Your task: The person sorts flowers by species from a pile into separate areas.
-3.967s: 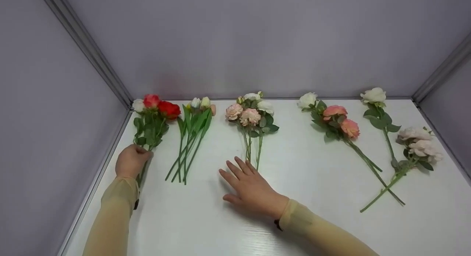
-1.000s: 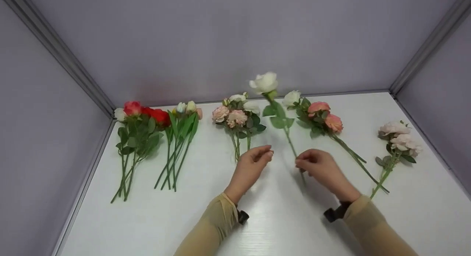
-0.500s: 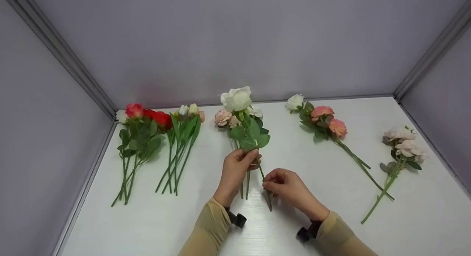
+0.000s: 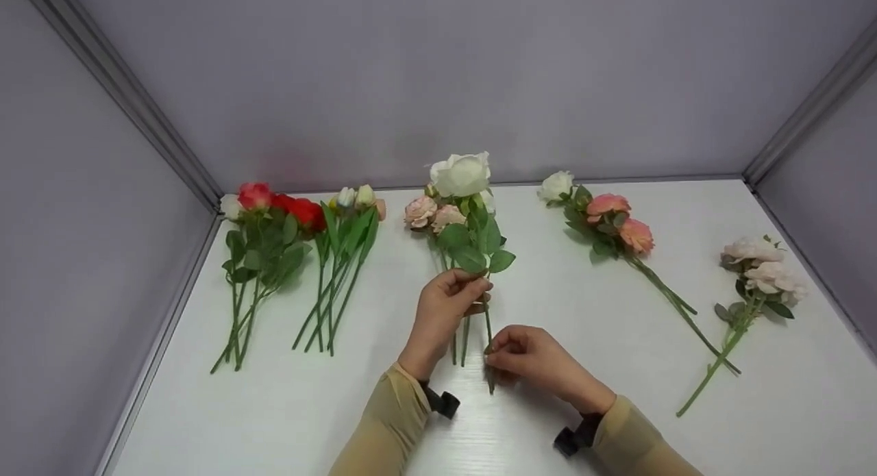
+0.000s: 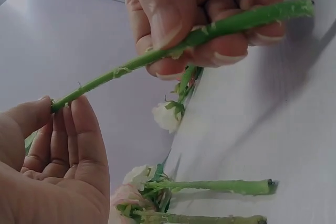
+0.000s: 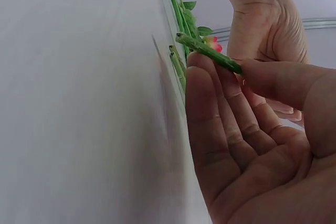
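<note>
A white rose (image 4: 460,176) with green leaves is held over the middle of the table, its bloom toward the back wall. My left hand (image 4: 442,315) pinches its stem just under the leaves. Lower on the same stem (image 5: 118,72), my right hand (image 4: 538,359) pinches between thumb and fingers; the cut end sticks out past the fingers in both wrist views. Behind the rose lies a bunch of pale pink flowers (image 4: 420,211) with white ones, partly hidden by the bloom and the left hand.
Red roses (image 4: 255,196) with a white one lie at the left, beside tulips (image 4: 353,233). Right of the middle are coral flowers (image 4: 637,236) and a white rose (image 4: 556,186). Pale blush flowers (image 4: 774,277) lie far right. Grey walls (image 4: 438,72) enclose the white table (image 4: 274,421).
The left hand left the red bunch. The right hand brought the white rose from the right side to the middle, where the left hand took hold of its stem too.
</note>
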`<action>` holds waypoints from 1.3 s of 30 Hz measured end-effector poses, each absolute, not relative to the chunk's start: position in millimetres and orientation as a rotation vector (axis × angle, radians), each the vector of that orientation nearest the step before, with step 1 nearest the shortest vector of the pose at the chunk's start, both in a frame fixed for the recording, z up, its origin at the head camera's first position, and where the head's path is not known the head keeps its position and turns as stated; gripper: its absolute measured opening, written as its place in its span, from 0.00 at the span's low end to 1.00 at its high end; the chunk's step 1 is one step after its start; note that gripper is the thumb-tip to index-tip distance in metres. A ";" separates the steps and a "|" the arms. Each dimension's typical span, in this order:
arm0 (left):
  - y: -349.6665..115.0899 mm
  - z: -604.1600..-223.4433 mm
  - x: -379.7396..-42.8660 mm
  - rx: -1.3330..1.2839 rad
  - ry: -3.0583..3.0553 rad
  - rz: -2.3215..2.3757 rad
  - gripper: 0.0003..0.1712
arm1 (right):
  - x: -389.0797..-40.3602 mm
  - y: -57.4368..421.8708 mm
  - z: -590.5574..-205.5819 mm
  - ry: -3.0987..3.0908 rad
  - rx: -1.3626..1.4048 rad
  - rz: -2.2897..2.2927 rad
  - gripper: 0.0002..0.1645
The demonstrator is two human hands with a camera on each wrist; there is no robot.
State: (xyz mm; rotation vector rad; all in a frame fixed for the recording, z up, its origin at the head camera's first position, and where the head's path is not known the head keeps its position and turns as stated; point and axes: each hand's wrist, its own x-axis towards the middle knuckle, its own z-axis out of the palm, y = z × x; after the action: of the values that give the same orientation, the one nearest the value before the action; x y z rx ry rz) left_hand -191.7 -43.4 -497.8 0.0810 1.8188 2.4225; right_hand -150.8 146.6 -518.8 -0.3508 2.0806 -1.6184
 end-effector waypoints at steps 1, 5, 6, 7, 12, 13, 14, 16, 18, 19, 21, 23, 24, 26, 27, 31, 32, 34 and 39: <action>-42.8 -498.4 -191.5 0.091 1.825 2.412 0.15 | -150.8 147.3 -519.1 2.095 -0.347 -1.617 0.10; -40.3 -500.2 -191.2 0.111 1.840 2.382 0.16 | -150.7 149.2 -519.2 2.131 -0.335 -1.617 0.11; -39.8 -500.2 -191.2 0.113 1.843 2.378 0.16 | -150.9 149.4 -519.2 2.126 -0.334 -1.622 0.11; -39.5 -500.0 -191.2 0.116 1.847 2.375 0.16 | -151.0 149.5 -519.2 2.122 -0.335 -1.626 0.11; -38.7 -498.3 -191.2 0.125 1.865 2.359 0.16 | -151.6 149.1 -519.8 2.104 -0.348 -1.637 0.11; -38.6 -498.0 -191.1 0.125 1.867 2.354 0.17 | -151.7 149.0 -519.8 2.105 -0.348 -1.636 0.11; -38.5 -497.8 -191.0 0.126 1.867 2.350 0.17 | -151.7 149.0 -519.8 2.105 -0.347 -1.634 0.11; -38.2 -497.5 -190.7 0.125 1.864 2.343 0.17 | -151.7 149.0 -519.4 2.105 -0.342 -1.630 0.11; -37.8 -497.5 -190.5 0.119 1.857 2.341 0.17 | -151.7 149.0 -519.3 2.108 -0.341 -1.624 0.11; -37.7 -497.7 -190.6 0.115 1.855 2.340 0.17 | -151.7 149.1 -519.3 2.114 -0.339 -1.618 0.11; -37.3 -497.7 -190.4 0.110 1.855 2.338 0.16 | -151.6 149.2 -519.4 2.126 -0.340 -1.610 0.11; -37.0 -498.3 -190.6 0.107 1.864 2.333 0.15 | -151.6 149.3 -519.6 2.141 -0.339 -1.600 0.11; -36.8 -498.7 -190.7 0.108 1.870 2.330 0.15 | -151.6 149.3 -519.7 2.147 -0.341 -1.596 0.11; -36.3 -499.3 -190.4 0.111 1.880 2.325 0.15 | -151.8 149.4 -520.1 2.152 -0.343 -1.593 0.11; -36.2 -500.2 -190.5 0.111 1.883 2.322 0.15 | -151.9 149.5 -520.2 2.155 -0.345 -1.591 0.11; -35.9 -502.5 -189.1 0.126 1.892 2.310 0.15 | -151.6 149.6 -520.2 2.146 -0.341 -1.604 0.11; -35.9 -503.0 -188.8 0.133 1.892 2.306 0.16 | -151.4 149.6 -520.1 2.145 -0.338 -1.608 0.12; -36.0 -503.5 -188.1 0.151 1.898 2.298 0.16 | -151.2 149.3 -520.3 2.143 -0.334 -1.616 0.12; -41.2 -501.2 -187.0 0.182 1.924 2.291 0.17 | -150.1 146.1 -521.4 2.166 -0.334 -1.629 0.13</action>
State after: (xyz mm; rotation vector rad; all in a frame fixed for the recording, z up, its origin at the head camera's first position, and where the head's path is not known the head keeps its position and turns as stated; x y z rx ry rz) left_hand -187.0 -41.2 -501.2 0.1822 1.9244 2.2910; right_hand -150.1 146.1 -521.4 -0.3341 2.1663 -1.6292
